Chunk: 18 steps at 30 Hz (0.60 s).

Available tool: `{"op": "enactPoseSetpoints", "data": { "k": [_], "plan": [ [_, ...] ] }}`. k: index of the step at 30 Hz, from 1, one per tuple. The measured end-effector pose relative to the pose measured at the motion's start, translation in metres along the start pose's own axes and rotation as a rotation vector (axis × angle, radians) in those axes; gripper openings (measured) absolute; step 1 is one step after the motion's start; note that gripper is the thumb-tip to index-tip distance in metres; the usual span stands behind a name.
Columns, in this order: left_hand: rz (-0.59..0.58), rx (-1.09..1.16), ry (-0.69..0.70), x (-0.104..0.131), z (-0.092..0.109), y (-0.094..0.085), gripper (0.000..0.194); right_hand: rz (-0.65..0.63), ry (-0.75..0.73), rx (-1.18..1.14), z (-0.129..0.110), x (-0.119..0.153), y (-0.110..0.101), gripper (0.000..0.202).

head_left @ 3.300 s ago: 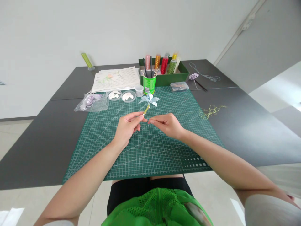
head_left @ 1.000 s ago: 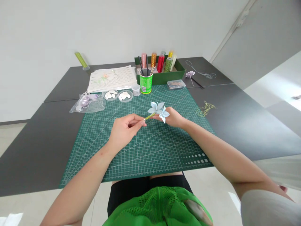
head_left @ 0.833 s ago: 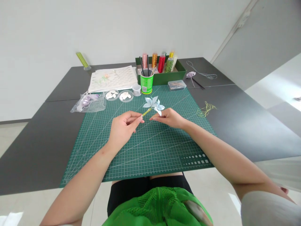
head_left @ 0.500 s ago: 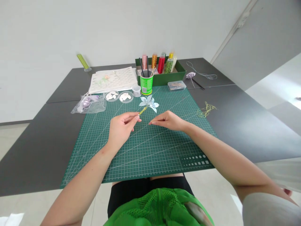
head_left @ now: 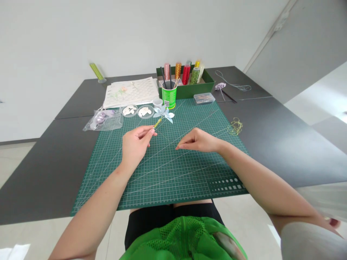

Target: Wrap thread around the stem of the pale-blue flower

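My left hand (head_left: 135,144) pinches the yellow-green stem (head_left: 157,123) of a pale blue artificial flower (head_left: 167,115) between thumb and fingers. The petals point away from me, above the green cutting mat (head_left: 162,173). To the right and a little nearer, my right hand (head_left: 197,140) is closed in a pinch. A very faint line seems to run from the stem toward its fingertips, like a fine thread. A loose tangle of yellow-green thread (head_left: 235,127) lies on the mat's right edge, beyond my right wrist.
Two dishes of white pieces (head_left: 129,111) and a small clear jar (head_left: 157,103) stand behind the flower. Farther back are a green can (head_left: 169,98), a box (head_left: 187,91) of thread spools and papers (head_left: 132,94). A plastic bag (head_left: 104,120) lies left, a clear case (head_left: 204,98) right.
My left hand and the flower have shifted left and slightly away from me. My right hand has moved slightly right and nearer, widening the gap. The thread tangle has become more compact.
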<state>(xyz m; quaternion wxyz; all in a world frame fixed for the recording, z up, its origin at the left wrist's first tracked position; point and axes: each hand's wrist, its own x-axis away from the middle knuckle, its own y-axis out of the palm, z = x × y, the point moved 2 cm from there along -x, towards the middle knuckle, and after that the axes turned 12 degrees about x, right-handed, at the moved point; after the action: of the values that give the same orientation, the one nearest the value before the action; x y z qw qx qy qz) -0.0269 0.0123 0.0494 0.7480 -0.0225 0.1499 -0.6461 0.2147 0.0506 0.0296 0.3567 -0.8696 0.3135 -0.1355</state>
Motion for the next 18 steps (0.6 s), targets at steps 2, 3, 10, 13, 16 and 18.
{"op": "enactPoseSetpoints", "data": {
  "k": [2,3,10,13,16,18],
  "plan": [
    [-0.014,-0.016,-0.019,-0.001,-0.002,0.0,0.023,-0.019,-0.029,-0.059,-0.007,0.003,-0.003,0.036],
    [-0.033,-0.029,-0.03,-0.002,-0.003,0.0,0.023,-0.025,-0.046,-0.089,-0.01,0.005,-0.005,0.036],
    [-0.232,-0.139,-0.092,0.0,-0.012,0.008,0.02,-0.01,-0.156,-0.23,-0.025,0.014,-0.017,0.031],
    [-0.353,-0.184,-0.06,0.006,-0.011,0.014,0.018,0.018,-0.171,-0.272,-0.028,0.017,-0.018,0.028],
    [-0.465,-0.242,-0.011,0.011,-0.01,0.019,0.017,0.079,-0.157,-0.317,-0.029,0.017,-0.017,0.024],
    [-0.512,-0.283,0.021,0.015,-0.009,0.021,0.018,0.133,-0.151,-0.329,-0.029,0.017,-0.015,0.023]
  ]
}}
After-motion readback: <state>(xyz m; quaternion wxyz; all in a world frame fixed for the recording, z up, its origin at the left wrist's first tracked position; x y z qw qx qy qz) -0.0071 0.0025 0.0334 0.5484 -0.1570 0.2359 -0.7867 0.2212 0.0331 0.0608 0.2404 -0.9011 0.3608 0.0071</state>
